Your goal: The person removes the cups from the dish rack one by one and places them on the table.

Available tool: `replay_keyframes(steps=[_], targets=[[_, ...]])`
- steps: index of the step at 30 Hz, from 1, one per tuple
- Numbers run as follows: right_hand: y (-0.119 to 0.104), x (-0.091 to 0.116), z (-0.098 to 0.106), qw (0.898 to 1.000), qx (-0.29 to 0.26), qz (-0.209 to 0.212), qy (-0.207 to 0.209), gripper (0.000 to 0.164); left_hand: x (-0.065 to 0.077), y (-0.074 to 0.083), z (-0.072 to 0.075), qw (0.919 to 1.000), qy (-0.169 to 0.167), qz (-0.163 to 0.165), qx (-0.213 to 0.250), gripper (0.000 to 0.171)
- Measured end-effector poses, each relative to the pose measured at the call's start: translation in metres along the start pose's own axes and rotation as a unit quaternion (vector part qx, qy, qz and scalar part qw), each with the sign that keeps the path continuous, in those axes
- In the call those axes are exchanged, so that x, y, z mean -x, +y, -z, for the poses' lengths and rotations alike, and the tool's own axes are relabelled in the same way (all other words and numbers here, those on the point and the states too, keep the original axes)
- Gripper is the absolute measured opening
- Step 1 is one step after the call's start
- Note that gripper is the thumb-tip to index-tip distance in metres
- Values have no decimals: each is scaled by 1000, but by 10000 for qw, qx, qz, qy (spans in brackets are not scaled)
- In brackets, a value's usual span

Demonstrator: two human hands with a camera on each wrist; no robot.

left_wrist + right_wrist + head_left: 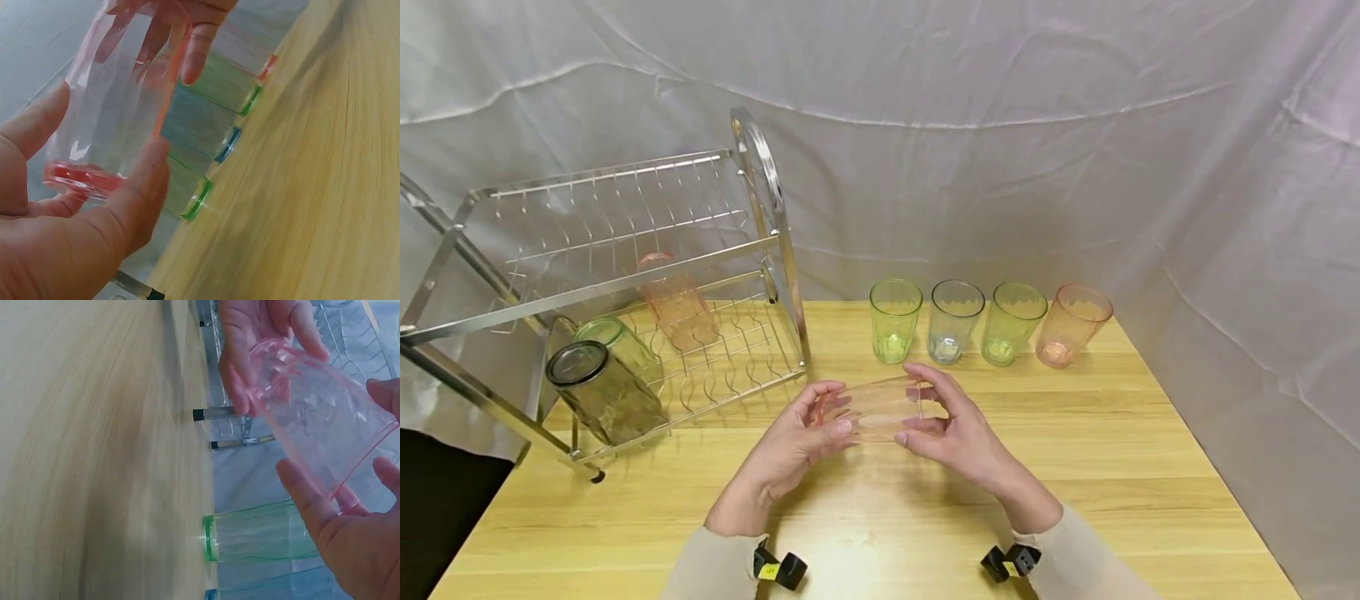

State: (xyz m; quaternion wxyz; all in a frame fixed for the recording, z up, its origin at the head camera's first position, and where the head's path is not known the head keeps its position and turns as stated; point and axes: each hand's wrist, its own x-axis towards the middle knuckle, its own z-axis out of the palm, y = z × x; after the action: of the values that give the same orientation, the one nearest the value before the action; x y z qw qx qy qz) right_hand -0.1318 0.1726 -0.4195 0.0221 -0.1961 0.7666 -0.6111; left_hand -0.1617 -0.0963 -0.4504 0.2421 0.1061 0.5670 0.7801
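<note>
Both hands hold a clear pink glass (880, 408) on its side above the table. My left hand (790, 446) grips the thick base end, thumb on the near side. At the rim end, my right hand (958, 433) has its thumb and fingers around the glass. The left wrist view shows the pink base (84, 178) between the left thumb and fingers. In the right wrist view the glass wall (319, 406) lies between the two hands, with right-hand fingers at the rim.
Behind the hands stand a green glass (897, 321), a blue glass (955, 321), another green glass (1013, 323) and a pink one (1072, 325) in a row. At left, a two-tier metal rack (700, 275) has a dark glass (606, 396), a green glass (625, 346) and a pink glass (677, 308) on its lower tier.
</note>
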Motion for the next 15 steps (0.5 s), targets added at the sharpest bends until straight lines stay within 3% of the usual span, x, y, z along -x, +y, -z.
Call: replay_keyframes(steps=[8,11,13,15], targets=[[-2,-1,-2,9954,798,326,417,86,-3,0,-11,9991,257,53,-328,78],[-3,-3,0,9924,1071,362,490,87,-1,3,-15,9960,600,41,-655,81],[-4,-4,4,9894,1309,321,543,89,2,6,-15,9892,907,34,-1152,81],[-6,-6,9,9858,1550,223,602,91,6,12,-13,9754,1226,19,-1833,77]])
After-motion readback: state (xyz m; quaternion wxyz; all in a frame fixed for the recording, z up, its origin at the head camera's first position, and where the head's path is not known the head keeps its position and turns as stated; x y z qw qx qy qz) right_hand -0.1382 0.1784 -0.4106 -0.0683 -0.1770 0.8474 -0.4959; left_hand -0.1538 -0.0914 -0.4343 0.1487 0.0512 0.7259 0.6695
